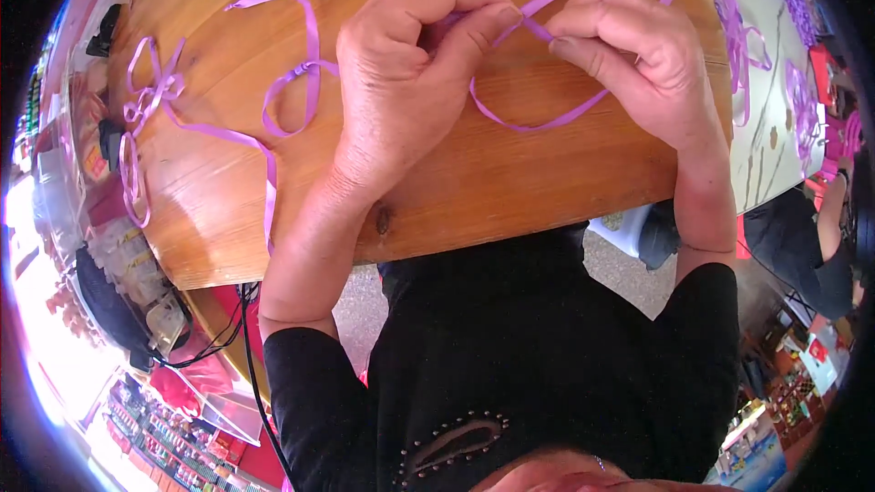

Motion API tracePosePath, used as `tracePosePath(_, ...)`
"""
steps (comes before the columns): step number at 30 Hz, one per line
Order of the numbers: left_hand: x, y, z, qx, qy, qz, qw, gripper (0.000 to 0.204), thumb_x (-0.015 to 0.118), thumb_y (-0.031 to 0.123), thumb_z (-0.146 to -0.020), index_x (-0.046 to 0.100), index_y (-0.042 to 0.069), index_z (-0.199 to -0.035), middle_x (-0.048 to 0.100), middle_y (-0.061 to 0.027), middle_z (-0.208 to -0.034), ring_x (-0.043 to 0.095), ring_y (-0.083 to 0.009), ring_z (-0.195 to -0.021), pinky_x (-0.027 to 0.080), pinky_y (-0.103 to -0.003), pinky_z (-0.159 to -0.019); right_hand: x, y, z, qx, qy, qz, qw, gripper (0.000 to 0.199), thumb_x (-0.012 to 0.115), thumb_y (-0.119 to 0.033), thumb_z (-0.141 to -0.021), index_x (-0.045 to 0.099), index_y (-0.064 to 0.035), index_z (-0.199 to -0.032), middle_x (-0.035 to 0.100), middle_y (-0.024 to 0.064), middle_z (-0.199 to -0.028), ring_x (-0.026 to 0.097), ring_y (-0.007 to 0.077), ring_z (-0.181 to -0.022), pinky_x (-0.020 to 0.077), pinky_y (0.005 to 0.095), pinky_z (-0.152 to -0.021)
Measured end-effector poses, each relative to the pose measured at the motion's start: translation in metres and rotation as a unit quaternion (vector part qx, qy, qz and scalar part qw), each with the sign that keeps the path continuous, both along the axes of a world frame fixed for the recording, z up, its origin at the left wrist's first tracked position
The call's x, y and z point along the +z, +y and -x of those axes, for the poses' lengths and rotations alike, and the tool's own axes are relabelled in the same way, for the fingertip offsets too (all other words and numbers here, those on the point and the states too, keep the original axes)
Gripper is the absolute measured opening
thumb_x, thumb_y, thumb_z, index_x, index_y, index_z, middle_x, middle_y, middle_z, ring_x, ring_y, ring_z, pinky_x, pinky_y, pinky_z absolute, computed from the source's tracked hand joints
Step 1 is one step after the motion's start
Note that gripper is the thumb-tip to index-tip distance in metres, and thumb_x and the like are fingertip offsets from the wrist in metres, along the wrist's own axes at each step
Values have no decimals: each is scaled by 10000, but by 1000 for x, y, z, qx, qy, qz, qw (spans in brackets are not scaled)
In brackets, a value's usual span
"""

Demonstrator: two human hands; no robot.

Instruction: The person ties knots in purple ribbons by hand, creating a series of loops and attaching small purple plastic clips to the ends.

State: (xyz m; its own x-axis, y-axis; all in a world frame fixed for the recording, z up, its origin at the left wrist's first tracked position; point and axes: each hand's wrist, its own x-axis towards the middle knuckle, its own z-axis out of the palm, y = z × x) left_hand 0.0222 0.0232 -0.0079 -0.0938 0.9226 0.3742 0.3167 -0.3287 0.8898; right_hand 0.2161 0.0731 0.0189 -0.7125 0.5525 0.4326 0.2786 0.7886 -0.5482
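Two bare hands work a thin, glossy purple ribbon over a round, varnished wooden table marked by dark knots. The flat, narrow ribbon crosses itself between the hands and sags in a loose loop on the wood below them. The left hand pinches one strand between thumb and curled fingers; the right hand nips the other just beside it. More ribbon loops lie curled at the table's left

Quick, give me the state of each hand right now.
Left hand: closed, pinching the purple ribbon between thumb and forefinger.
Right hand: closed, pinching the same ribbon.
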Motion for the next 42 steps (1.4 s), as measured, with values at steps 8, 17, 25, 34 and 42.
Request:
tracePosePath(8,5,0,1,-23,-96,95,991,68,672,36,-798,647,9,-856,627,-5,-761,559,-55,-695,461,-187,-620,6,-6,-3,29,89,337,937,74,635,-20,-803,636,28,-859,581,41,-779,518,98,-685,399,214,-610)
tracePosePath(17,-6,-7,-17,-72,-334,132,931,76,637,14,-830,619,6,-903,613,19,-797,532,-19,-721,440,-155,-640,-13,-4,4,109,223,476,844,251,567,-45,-865,595,30,-1103,621,154,-1069,536,106,-745,428,214,-658)
tracePosePath(25,-8,-7,-19,-47,-315,93,943,79,637,17,-833,623,14,-910,603,29,-798,524,-15,-725,433,-153,-635,6,-12,15,-22,266,489,831,247,630,0,-801,635,11,-1048,634,119,-938,592,158,-794,463,240,-683)
tracePosePath(34,-5,-10,-23,-44,-252,112,960,87,639,22,-829,641,13,-915,607,-3,-795,487,-27,-662,406,-172,-581,-1,-11,16,-59,71,-77,993,250,620,56,-783,634,35,-1032,636,125,-840,627,208,-714,513,242,-623)
tracePosePath(42,-6,-12,-20,8,-195,150,969,96,630,40,-832,638,-4,-917,642,-34,-828,593,-96,-739,476,-201,-658,11,-25,24,-125,53,-64,989,232,659,58,-737,620,6,-960,638,129,-830,645,239,-741,525,266,-630)
